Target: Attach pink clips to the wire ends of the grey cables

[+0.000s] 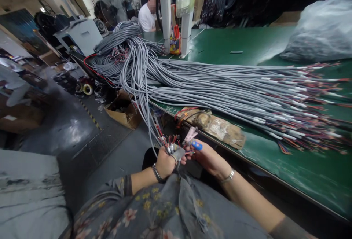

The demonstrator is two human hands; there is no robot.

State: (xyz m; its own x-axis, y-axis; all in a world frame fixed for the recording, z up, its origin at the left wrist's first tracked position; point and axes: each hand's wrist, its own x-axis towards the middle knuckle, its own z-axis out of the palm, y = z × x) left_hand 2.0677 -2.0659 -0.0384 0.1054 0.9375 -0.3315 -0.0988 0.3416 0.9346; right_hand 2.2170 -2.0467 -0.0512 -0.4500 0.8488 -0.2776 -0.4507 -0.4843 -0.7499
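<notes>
Close to my body, my left hand (165, 164) is closed around a bunch of grey cable ends (171, 148), with white sleeves and thin coloured wires sticking up from the fist. Grey tape or cloth covers part of its fingers. Just right of it, my right hand (209, 159) is closed on a small blue-handled tool (197, 145), whose working end I cannot make out. Its fingertips are by the coloured wires. A pale pink clip-like piece (190, 134) shows just beyond the tool. Long grey cables (192, 81) lie on the green table (261, 43), some running down toward my left hand.
Stripped wire ends (308, 110) fan out at the right. Taped cardboard (222, 129) lines the table's near edge. A clear plastic bag (321, 30) sits behind, near a white post (165, 11). An open carton (123, 112) stands below. Another person (146, 16) is across the table.
</notes>
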